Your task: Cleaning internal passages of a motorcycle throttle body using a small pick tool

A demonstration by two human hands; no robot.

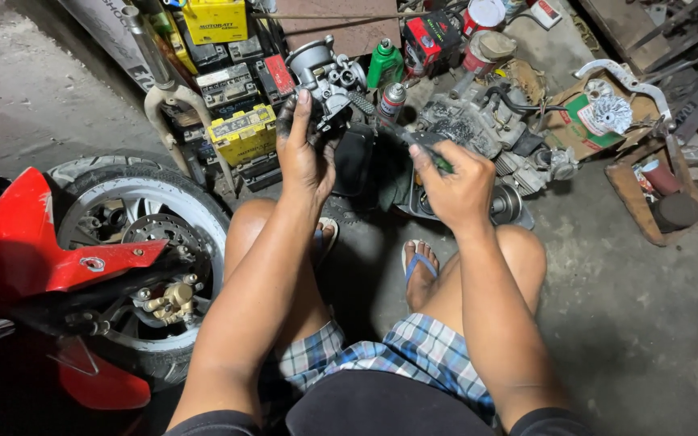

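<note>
My left hand (304,149), its fingers black with grease, holds up a grey metal carburettor (329,77) in front of me. In my right hand (450,182) is a thin brush-like tool with a green handle (397,129); its bristled end rests against the right side of the carburettor. Both arms reach out over my bare knees, and I sit low over a concrete floor with sandals on my feet.
A motorcycle front wheel (135,242) with a red mudguard (34,242) stands at my left. Stacked batteries, some yellow (240,133), a green bottle (384,63), a spray can (392,101), an engine block (478,125) and a cardboard box (587,121) crowd the floor ahead.
</note>
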